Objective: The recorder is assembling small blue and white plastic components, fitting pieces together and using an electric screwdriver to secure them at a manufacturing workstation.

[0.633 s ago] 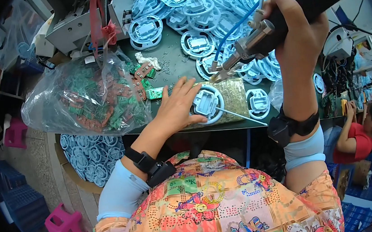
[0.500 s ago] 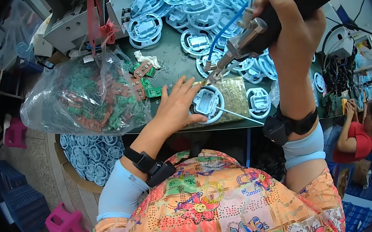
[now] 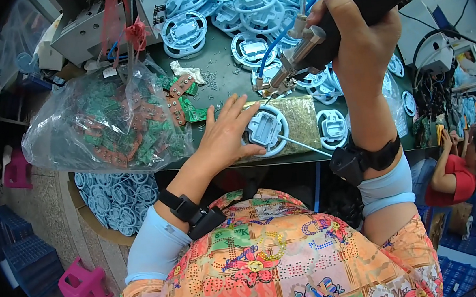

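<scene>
My left hand (image 3: 225, 129) holds a light-blue plastic toy steering wheel (image 3: 264, 130) by its left rim, thumb on the lower edge and fingers stretched toward the top. A thin white rod sticks out of the wheel to the lower right. The wheel lies on a block wrapped in yellowish tape (image 3: 300, 120). Wrapped around a black power screwdriver (image 3: 352, 17) is my right hand (image 3: 369, 42). The metal nose of the tool slants down to the wheel's top rim; whether its thin bit touches is hard to tell.
More light-blue wheels (image 3: 252, 8) are heaped at the back, and one wheel (image 3: 332, 127) lies right of the block. A clear bag of circuit boards (image 3: 107, 121) sits at left, with loose screws (image 3: 215, 84) beyond it. Someone in red (image 3: 455, 175) sits at far right.
My right hand and the screwdriver have shifted left and slightly down at the handle. The thin bit now shows below the nose. My left hand stays nearly in place on the wheel.
</scene>
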